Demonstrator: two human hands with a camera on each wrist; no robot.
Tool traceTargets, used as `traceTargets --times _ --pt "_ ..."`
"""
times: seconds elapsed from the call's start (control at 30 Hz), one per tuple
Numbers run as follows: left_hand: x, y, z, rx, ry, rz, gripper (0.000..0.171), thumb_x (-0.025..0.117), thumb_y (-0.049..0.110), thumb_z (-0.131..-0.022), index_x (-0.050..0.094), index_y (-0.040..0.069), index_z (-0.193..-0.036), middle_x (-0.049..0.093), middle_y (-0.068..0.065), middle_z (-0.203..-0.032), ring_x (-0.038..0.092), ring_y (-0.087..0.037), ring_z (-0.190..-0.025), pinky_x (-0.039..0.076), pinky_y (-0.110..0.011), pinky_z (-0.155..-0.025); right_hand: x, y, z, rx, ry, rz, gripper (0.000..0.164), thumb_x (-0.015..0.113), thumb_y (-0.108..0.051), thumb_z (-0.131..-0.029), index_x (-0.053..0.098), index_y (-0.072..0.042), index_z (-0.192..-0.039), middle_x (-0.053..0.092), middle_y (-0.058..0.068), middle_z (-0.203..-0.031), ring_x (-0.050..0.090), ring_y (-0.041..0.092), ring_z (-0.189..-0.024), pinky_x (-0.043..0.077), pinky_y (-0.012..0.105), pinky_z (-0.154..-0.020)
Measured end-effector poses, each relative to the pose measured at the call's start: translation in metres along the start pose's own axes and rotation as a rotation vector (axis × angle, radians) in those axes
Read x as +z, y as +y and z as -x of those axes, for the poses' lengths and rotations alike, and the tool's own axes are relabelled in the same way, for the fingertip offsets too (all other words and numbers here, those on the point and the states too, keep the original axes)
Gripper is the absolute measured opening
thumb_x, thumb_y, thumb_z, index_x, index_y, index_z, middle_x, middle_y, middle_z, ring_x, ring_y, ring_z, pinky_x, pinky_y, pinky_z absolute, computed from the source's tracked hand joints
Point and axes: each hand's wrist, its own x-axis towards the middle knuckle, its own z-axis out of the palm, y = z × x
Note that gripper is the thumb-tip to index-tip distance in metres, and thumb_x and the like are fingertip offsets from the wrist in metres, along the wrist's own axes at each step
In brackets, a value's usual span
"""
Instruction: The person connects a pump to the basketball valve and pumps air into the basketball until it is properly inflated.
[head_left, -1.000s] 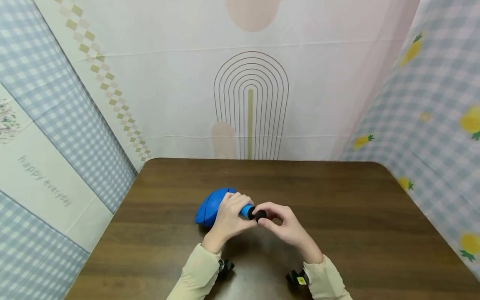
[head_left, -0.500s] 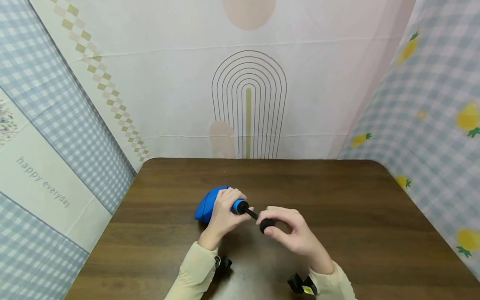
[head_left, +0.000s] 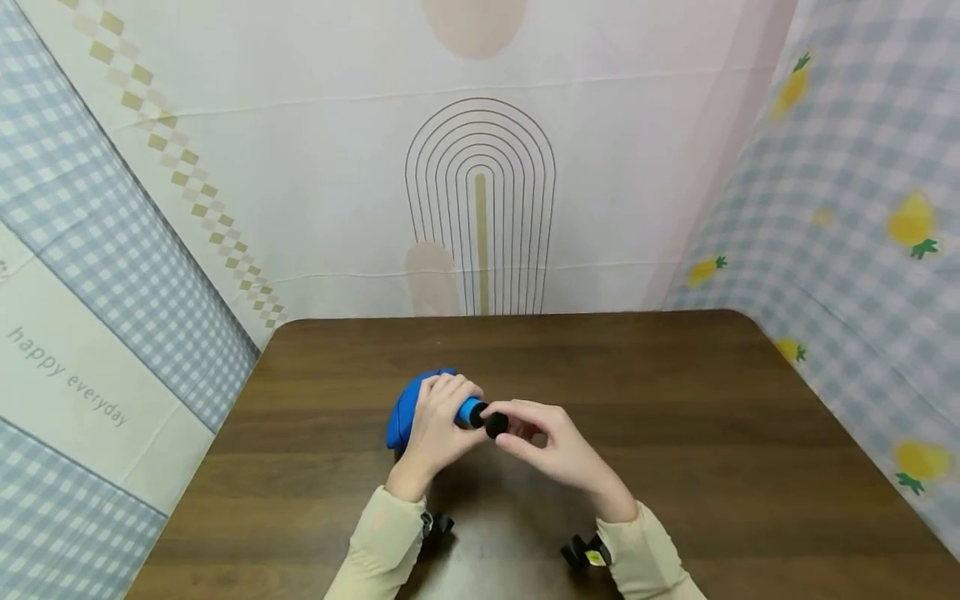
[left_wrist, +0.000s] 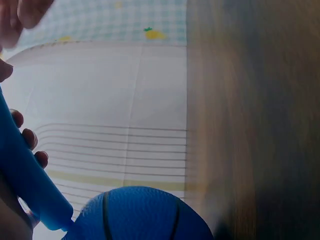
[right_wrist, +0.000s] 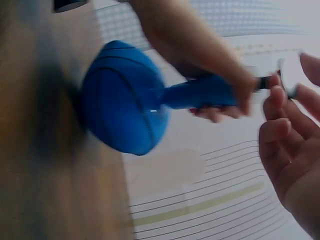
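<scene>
A blue ball with dark seams [head_left: 402,414], dented and underinflated in the right wrist view, is joined to the end of a blue hand pump [right_wrist: 205,91]. My left hand [head_left: 437,427] wraps its fingers round the pump's barrel [left_wrist: 31,170], beside the ball. The fingers and thumb of my right hand [head_left: 553,442] pinch the round black handle [head_left: 496,425] at the pump's other end. Little of the rod shows between handle and barrel, so the handle is close to the barrel. My left hand covers part of the ball in the head view.
The brown wooden table [head_left: 675,400] spreads under both hands. Behind it hangs a white patterned cloth [head_left: 600,183], with checked cloths [head_left: 840,275] at the sides. Black cameras [head_left: 581,552] are strapped to both wrists.
My right hand drew the black handle out, baring the dark rod, then pushed it back toward the barrel. My left hand keeps its grip on the pump. The head view has shifted slightly.
</scene>
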Motion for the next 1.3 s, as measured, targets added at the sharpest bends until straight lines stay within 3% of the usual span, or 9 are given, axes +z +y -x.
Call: traceTargets --times 0.17,0.27,0.37,0.5,0.7,0.87,1.0,1.17,1.3 --pt "-0.007 -0.012 0.0 -0.106 0.04 -0.018 0.033 0.081 0.032 -0.071 0.064 0.012 -0.091 0.065 -0.001 -0.086 0.058 -0.022 -0.092 0.038 -0.049 -0.093 -0.017 -0.025 -0.001 -0.086 -0.025 -0.044 0.031 0.061 0.008 -0.087 0.064 -0.005 -0.115 0.066 0.004 -0.082 0.054 0.005 -0.065 0.05 0.021 -0.059" --pt "-0.011 -0.014 -0.002 -0.122 0.036 0.007 0.033 0.08 0.033 -0.073 0.064 0.011 -0.092 0.066 -0.002 -0.087 0.058 -0.023 -0.094 0.038 -0.05 -0.095 -0.019 -0.036 0.0 -0.121 -0.019 -0.093 0.029 0.061 0.009 -0.086 0.064 -0.006 -0.111 0.063 0.004 -0.078 0.053 0.009 -0.062 0.049 0.021 -0.056" --pt "-0.012 -0.013 -0.004 -0.101 0.005 0.048 0.031 0.079 0.031 -0.075 0.063 0.01 -0.092 0.065 -0.003 -0.086 0.058 -0.022 -0.093 0.037 -0.049 -0.096 -0.011 -0.035 0.0 -0.035 0.002 -0.195 0.021 0.058 0.008 -0.089 0.061 -0.005 -0.106 0.056 0.008 -0.072 0.05 0.014 -0.057 0.047 0.023 -0.051" --pt "-0.01 -0.007 -0.004 -0.082 -0.006 0.069 0.029 0.081 0.024 -0.073 0.062 0.01 -0.09 0.063 -0.002 -0.084 0.055 -0.021 -0.088 0.036 -0.046 -0.093 0.006 -0.02 -0.003 0.181 0.071 -0.31 0.013 0.052 0.0 -0.096 0.059 -0.001 -0.107 0.05 0.015 -0.064 0.045 0.019 -0.051 0.043 0.025 -0.046" --pt "0.001 0.004 -0.003 -0.062 -0.08 0.097 0.028 0.081 0.026 -0.076 0.062 0.013 -0.091 0.061 -0.001 -0.087 0.052 -0.019 -0.09 0.036 -0.046 -0.093 0.02 0.008 -0.003 0.322 0.108 -0.321 0.019 0.054 -0.011 -0.097 0.061 0.002 -0.11 0.052 0.009 -0.069 0.044 0.012 -0.051 0.04 0.025 -0.046" --pt "0.003 -0.002 0.001 -0.08 -0.08 0.082 0.031 0.083 0.026 -0.074 0.062 0.013 -0.093 0.06 -0.002 -0.091 0.051 -0.021 -0.093 0.033 -0.05 -0.097 0.02 0.008 -0.004 0.394 0.063 -0.261 0.021 0.055 -0.014 -0.097 0.063 -0.003 -0.114 0.054 0.0 -0.075 0.047 0.012 -0.055 0.044 0.025 -0.052" --pt "0.001 -0.008 0.001 -0.119 -0.075 0.1 0.03 0.08 0.031 -0.078 0.063 0.013 -0.095 0.061 -0.003 -0.092 0.052 -0.022 -0.096 0.033 -0.051 -0.099 0.01 -0.012 -0.005 0.368 0.039 -0.222 0.018 0.056 -0.012 -0.097 0.066 -0.004 -0.11 0.057 0.0 -0.078 0.051 0.005 -0.062 0.048 0.025 -0.054" --pt "0.0 -0.011 0.0 -0.171 0.024 0.132 0.042 0.064 0.052 -0.087 0.063 0.011 -0.094 0.061 -0.005 -0.091 0.053 -0.025 -0.095 0.033 -0.051 -0.099 -0.01 -0.038 -0.002 0.248 0.01 -0.301 0.012 0.056 -0.006 -0.095 0.064 -0.002 -0.103 0.055 -0.002 -0.074 0.048 0.012 -0.058 0.044 0.027 -0.049" --pt "0.003 -0.008 0.002 -0.142 0.063 0.169 0.031 0.072 0.038 -0.085 0.062 0.01 -0.092 0.061 -0.005 -0.089 0.053 -0.024 -0.093 0.034 -0.047 -0.096 -0.006 -0.028 -0.003 0.173 -0.003 -0.398 0.009 0.055 -0.002 -0.095 0.06 0.002 -0.101 0.054 -0.006 -0.075 0.047 0.013 -0.057 0.042 0.027 -0.048"
